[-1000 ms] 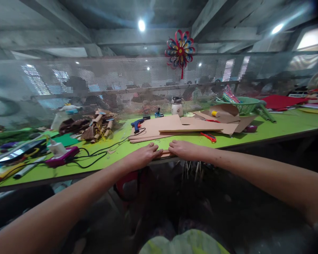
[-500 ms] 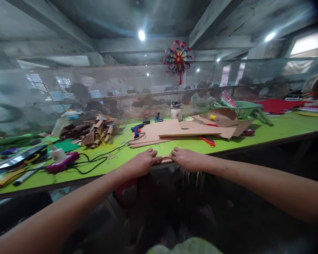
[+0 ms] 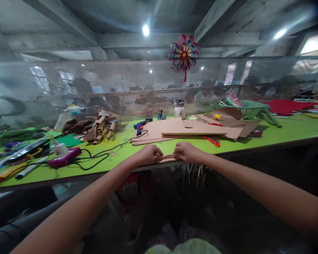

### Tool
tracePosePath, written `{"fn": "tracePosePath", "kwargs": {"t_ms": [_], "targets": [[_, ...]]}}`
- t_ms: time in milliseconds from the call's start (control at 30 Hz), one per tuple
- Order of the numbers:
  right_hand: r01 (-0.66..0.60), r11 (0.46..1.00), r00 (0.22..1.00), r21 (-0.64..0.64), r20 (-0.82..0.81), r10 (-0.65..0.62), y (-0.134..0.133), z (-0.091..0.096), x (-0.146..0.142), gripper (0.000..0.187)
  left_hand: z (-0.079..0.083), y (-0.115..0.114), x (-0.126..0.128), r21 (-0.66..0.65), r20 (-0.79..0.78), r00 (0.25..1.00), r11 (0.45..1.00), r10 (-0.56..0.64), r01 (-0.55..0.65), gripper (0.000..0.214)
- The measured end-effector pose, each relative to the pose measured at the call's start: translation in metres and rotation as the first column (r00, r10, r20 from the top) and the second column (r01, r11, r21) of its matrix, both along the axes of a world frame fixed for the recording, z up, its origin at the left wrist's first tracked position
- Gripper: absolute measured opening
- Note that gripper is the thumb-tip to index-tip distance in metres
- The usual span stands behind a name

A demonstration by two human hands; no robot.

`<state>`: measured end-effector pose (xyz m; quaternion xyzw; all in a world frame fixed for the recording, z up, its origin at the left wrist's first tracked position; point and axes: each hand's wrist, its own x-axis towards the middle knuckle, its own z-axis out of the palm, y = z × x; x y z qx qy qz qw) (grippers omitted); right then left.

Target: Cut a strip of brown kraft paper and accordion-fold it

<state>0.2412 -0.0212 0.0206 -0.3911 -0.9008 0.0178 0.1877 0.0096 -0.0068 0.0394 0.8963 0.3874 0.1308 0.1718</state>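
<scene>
At the front edge of the green table (image 3: 113, 169), a small folded piece of brown cardboard (image 3: 167, 158) lies between my hands. My left hand (image 3: 149, 154) pinches its left end with bent fingers. On the right end, my right hand (image 3: 187, 153) is closed in the same way. Just behind them rests a stack of brown cardboard sheets (image 3: 156, 128), with a long folded strip (image 3: 193, 134) on top. An orange-red utility knife (image 3: 212, 141) lies to the right of the stack. The blue glue gun (image 3: 139, 127) is at the stack's left corner.
Black cables run from a purple power strip (image 3: 65, 157) across the table's left side. Brown paper rolls (image 3: 102, 128) are piled behind it. A white jar (image 3: 179, 110) and a green basket (image 3: 250, 109) stand at the back, before a perforated metal screen (image 3: 137, 77).
The view has shifted slightly, so the table things appear a little further right. Both hands have risen slightly with the cardboard piece, and the left fingers are more curled.
</scene>
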Motion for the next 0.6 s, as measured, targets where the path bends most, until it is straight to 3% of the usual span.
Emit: {"fn": "tracePosePath", "kwargs": {"t_ms": [133,233,333,467,600], "targets": [[-0.004,0.992,0.986,-0.124,-0.164,-0.017,0.009,-0.003,-0.001,0.017,0.004,0.002,0.004,-0.081,-0.092,0.994,0.995,0.051,-0.059,0.03],[-0.049,0.989,0.988,-0.138,-0.154,0.027,0.007,0.002,-0.001,0.02,0.008,0.003,0.007,-0.12,-0.139,0.982,0.982,0.131,-0.148,0.037],[-0.058,0.988,0.993,-0.141,-0.114,0.042,0.003,0.007,-0.002,0.023,0.011,0.003,0.009,-0.156,-0.175,0.97,0.968,0.17,-0.198,0.031],[-0.059,0.985,0.994,-0.162,-0.098,0.043,0.0,0.011,-0.002,0.025,0.011,0.004,0.008,-0.194,-0.163,0.971,0.959,0.177,-0.208,0.027],[-0.123,0.963,0.979,-0.238,-0.189,0.078,0.002,0.013,-0.002,0.03,0.005,0.007,0.003,-0.244,-0.032,0.991,0.961,0.129,-0.133,0.027]]}}
